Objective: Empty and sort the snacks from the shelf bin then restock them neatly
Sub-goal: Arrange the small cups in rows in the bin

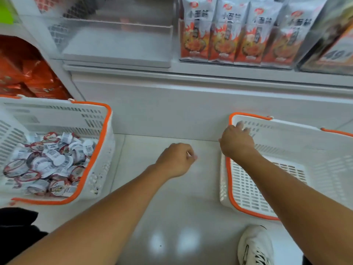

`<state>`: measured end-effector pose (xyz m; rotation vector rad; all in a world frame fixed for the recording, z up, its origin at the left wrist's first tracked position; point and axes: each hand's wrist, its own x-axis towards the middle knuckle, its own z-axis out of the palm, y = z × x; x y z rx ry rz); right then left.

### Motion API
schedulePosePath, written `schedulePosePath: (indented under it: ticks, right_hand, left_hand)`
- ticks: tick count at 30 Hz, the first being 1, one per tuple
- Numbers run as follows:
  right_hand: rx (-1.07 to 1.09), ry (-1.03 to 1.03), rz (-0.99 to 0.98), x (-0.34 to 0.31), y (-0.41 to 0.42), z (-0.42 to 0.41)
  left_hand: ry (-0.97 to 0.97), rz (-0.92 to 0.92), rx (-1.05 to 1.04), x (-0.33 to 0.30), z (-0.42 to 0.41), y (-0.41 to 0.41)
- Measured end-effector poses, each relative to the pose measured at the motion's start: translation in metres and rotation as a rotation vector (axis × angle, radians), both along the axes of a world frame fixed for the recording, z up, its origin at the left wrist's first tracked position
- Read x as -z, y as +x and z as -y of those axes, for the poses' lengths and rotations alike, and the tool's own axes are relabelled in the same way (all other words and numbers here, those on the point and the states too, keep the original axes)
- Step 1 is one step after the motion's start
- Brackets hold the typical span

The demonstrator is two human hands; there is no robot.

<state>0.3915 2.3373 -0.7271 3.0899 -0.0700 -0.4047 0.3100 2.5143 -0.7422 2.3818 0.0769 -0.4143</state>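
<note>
From the head camera I look down at a pale floor (pixel 172 217) in front of a white shelf (pixel 191 73). At nine o'clock sits the left basket (pixel 103 131), white with an orange rim, its long axis running roughly from seven to one o'clock. The snacks (pixel 47 163), small sealed cups with white and red lids, lie heaped inside it at every angle, so no common pointing direction can be read.

At three o'clock is the right basket (pixel 267 188), same make, with nothing in the part I can see, its long axis running from about ten to four o'clock.

My right hand (pixel 236 142) rests on that basket's near left corner, fingers reaching over the orange rim; I cannot tell if they curl around it. My left hand (pixel 175 159) hangs at centre above the floor, fingers curled into a loose fist, holding nothing that I can make out.

At twelve o'clock the clear bin (pixel 118 48) stands on the shelf. Just to its right stand orange and white bags (pixel 238 35), upright. A white shoe (pixel 254 245) shows at five o'clock.
</note>
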Motion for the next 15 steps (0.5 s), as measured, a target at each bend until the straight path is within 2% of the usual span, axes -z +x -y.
schedulePosePath:
  ticks: [1,3,5,7,9,12,15]
  right_hand:
    - [-0.096,-0.03,0.085,-0.007,-0.004,-0.02]
    - [-0.352,0.141,0.204,-0.023,-0.016,-0.076]
    - [-0.49,0.408,0.091,-0.032,-0.029,-0.136]
    - [-0.461,0.605,-0.071,-0.031,-0.04,-0.192]
    - [-0.399,0.672,-0.099,-0.02,-0.043,-0.241]
    - [-0.282,0.677,-0.122,0.001,-0.043,-0.303]
    - [-0.269,0.584,-0.103,0.021,-0.048,-0.335]
  left_hand:
    - [0.063,0.026,-0.053,-0.006,-0.024,0.001]
    - [0.226,0.078,-0.176,-0.019,-0.081,-0.002]
    - [0.351,0.101,-0.353,-0.026,-0.138,-0.016]
    - [0.396,0.062,-0.536,-0.027,-0.187,-0.042]
    - [0.365,-0.016,-0.602,-0.017,-0.221,-0.074]
    - [0.207,-0.116,-0.499,0.01,-0.244,-0.115]
    - [-0.003,-0.054,-0.429,0.03,-0.24,-0.132]
